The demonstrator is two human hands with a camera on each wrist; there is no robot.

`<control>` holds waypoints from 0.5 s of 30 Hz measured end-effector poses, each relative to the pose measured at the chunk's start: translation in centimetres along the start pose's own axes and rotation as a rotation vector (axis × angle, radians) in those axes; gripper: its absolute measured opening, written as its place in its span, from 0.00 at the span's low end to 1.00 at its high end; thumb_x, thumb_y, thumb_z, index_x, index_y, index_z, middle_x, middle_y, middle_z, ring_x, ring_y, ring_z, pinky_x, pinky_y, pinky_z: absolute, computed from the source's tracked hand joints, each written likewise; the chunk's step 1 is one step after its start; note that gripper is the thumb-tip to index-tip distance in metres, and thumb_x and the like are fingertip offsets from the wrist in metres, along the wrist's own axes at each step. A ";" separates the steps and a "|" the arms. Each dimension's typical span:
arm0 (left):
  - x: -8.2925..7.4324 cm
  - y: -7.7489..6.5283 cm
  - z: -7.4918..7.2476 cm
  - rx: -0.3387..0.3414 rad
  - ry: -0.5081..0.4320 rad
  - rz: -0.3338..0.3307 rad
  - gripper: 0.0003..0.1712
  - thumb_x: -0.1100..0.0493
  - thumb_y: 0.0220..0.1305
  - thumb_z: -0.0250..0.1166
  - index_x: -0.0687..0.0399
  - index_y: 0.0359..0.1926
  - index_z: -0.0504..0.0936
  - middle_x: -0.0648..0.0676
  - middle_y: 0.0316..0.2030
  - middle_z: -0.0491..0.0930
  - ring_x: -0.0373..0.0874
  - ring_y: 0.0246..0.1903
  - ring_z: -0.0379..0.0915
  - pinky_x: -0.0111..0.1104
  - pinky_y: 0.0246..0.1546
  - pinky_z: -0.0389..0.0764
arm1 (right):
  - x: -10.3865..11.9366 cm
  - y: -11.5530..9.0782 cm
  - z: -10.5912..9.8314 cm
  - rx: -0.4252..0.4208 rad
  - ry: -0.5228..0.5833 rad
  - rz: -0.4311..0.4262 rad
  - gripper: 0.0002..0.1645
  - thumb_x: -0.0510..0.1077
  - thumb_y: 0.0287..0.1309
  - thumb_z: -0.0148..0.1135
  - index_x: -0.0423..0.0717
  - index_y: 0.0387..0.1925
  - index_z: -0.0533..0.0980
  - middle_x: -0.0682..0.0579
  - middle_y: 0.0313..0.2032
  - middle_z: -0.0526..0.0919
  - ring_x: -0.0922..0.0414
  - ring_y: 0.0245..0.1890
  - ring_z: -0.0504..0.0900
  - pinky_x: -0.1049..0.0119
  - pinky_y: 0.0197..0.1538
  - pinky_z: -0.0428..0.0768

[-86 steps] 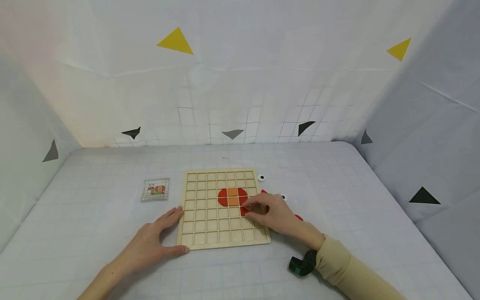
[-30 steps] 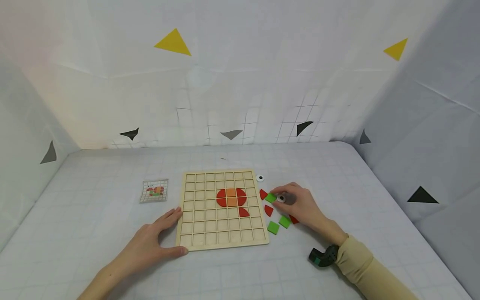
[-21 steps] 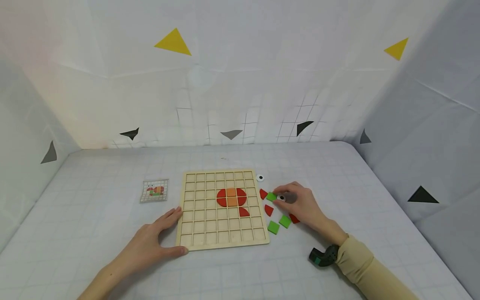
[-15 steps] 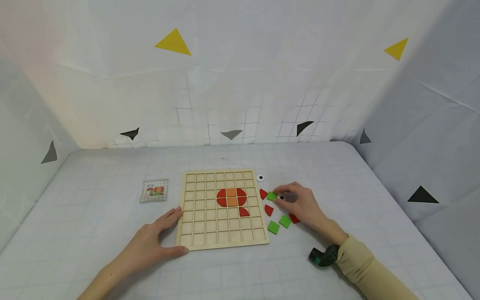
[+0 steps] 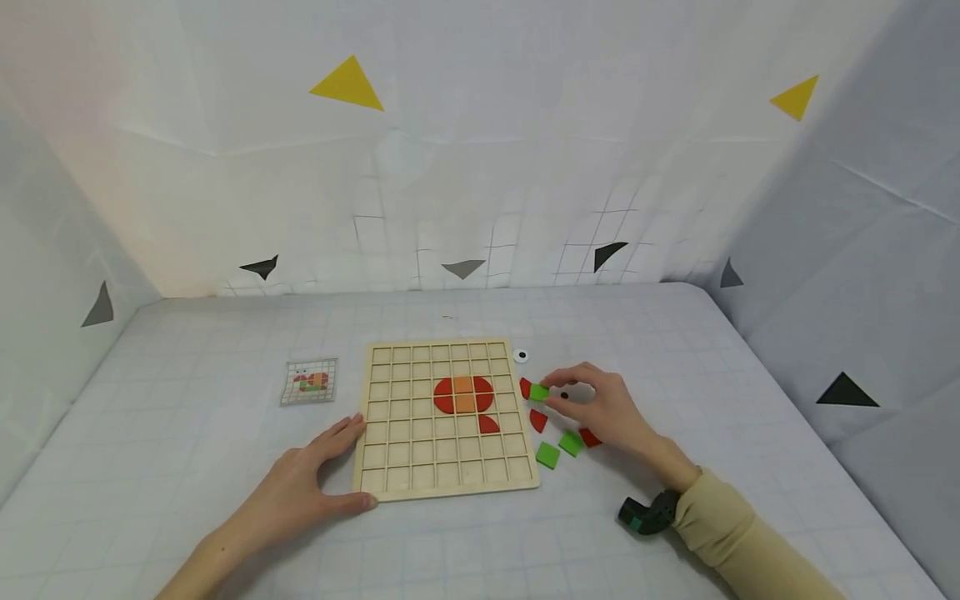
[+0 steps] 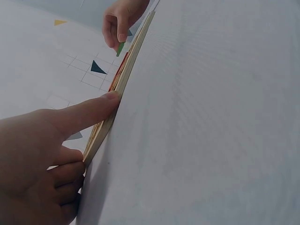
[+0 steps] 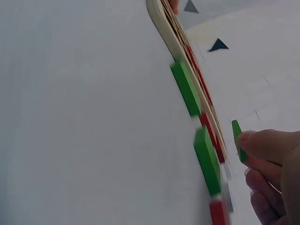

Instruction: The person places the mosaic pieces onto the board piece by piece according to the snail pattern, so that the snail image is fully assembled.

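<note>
My right hand point(image 5: 603, 408) pinches a green square tile point(image 5: 539, 392) between thumb and fingertips, just right of the wooden grid board point(image 5: 420, 454). The right wrist view shows that tile point(image 7: 239, 140) raised above the table. My left hand point(image 5: 292, 483) touches the board's left edge with its fingertips and the near left corner with its thumb point(image 6: 105, 101). In the board lie two orange squares point(image 5: 464, 393) flanked by red quarter-circle pieces point(image 5: 444, 395), with another red quarter point(image 5: 488, 424) below.
Right of the board lie green squares point(image 5: 547, 455), red quarters point(image 5: 538, 420) and a white eye disc point(image 5: 521, 356); another eye disc point(image 5: 564, 396) shows by the right hand. A small picture card point(image 5: 310, 382) lies left of the board. White walls with triangles stand behind.
My right hand left the red quarter in the board, went right to the loose pieces and took a green square. It now shifts that tile slightly left. The left hand stays put.
</note>
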State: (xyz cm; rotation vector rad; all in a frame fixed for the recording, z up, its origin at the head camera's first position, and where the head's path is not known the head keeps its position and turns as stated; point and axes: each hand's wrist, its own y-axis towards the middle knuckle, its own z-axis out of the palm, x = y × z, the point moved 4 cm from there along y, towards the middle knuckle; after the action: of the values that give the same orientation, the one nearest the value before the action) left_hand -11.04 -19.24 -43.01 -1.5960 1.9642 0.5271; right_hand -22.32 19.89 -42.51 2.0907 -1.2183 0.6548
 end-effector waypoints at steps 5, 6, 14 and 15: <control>0.0 0.0 0.0 -0.003 0.005 0.002 0.58 0.31 0.44 0.76 0.46 0.74 0.66 0.54 0.74 0.63 0.58 0.72 0.60 0.60 0.65 0.66 | 1.6 0.3 1.7 0.051 0.039 -0.100 0.16 0.43 0.55 0.75 0.56 0.46 0.84 0.62 0.43 0.86 0.59 0.47 0.82 0.55 0.51 0.80; 0.0 0.0 0.0 -0.003 0.007 0.002 0.58 0.30 0.44 0.76 0.46 0.74 0.66 0.54 0.74 0.63 0.58 0.72 0.60 0.60 0.65 0.66 | 1.9 0.4 2.0 0.060 0.048 -0.117 0.16 0.42 0.55 0.75 0.55 0.46 0.84 0.62 0.43 0.86 0.59 0.47 0.82 0.55 0.51 0.80; 0.0 -0.1 0.0 -0.004 0.005 0.006 0.59 0.29 0.44 0.75 0.45 0.74 0.66 0.53 0.74 0.63 0.57 0.72 0.59 0.59 0.66 0.66 | 3.9 1.2 4.4 0.112 0.100 -0.218 0.14 0.41 0.55 0.74 0.51 0.45 0.85 0.57 0.40 0.85 0.58 0.36 0.80 0.65 0.39 0.81; 0.0 -0.1 0.0 -0.004 0.006 0.007 0.59 0.29 0.44 0.75 0.45 0.74 0.66 0.53 0.74 0.62 0.57 0.72 0.59 0.59 0.65 0.66 | 4.1 1.3 4.7 0.118 0.107 -0.226 0.14 0.42 0.56 0.74 0.50 0.45 0.85 0.56 0.39 0.85 0.58 0.35 0.79 0.66 0.37 0.80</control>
State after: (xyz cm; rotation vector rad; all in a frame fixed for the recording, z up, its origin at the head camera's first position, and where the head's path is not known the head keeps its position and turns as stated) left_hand -10.95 -19.30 -43.04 -1.5949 1.9750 0.5302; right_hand -21.11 13.66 -42.60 2.2184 -0.8879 0.7375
